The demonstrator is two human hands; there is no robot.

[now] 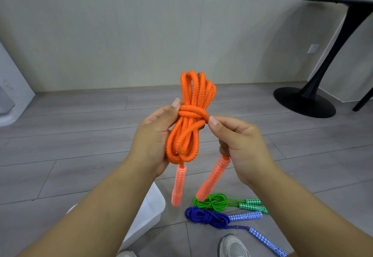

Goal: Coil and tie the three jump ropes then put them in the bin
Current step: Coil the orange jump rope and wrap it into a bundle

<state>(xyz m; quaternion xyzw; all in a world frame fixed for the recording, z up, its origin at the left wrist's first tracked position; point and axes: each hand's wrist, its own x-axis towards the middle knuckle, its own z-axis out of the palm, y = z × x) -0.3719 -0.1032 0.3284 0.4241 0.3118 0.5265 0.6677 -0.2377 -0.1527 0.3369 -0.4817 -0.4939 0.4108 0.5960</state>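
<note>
My left grip (153, 135) and right grip (240, 141) hold knotted orange jump rope (191, 113) over grey plank floor (80, 135); black pedestal table (304, 100) far right by wall (121, 34).

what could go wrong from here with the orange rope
1. The knot on the orange rope may not be snug yet; if the right hand lets go early, it could uncoil in the left hand.
2. The two dangling handles might catch the rim of the bin when dropped in.

home room | grey plank floor (80, 135) – black pedestal table (314, 87)
</note>
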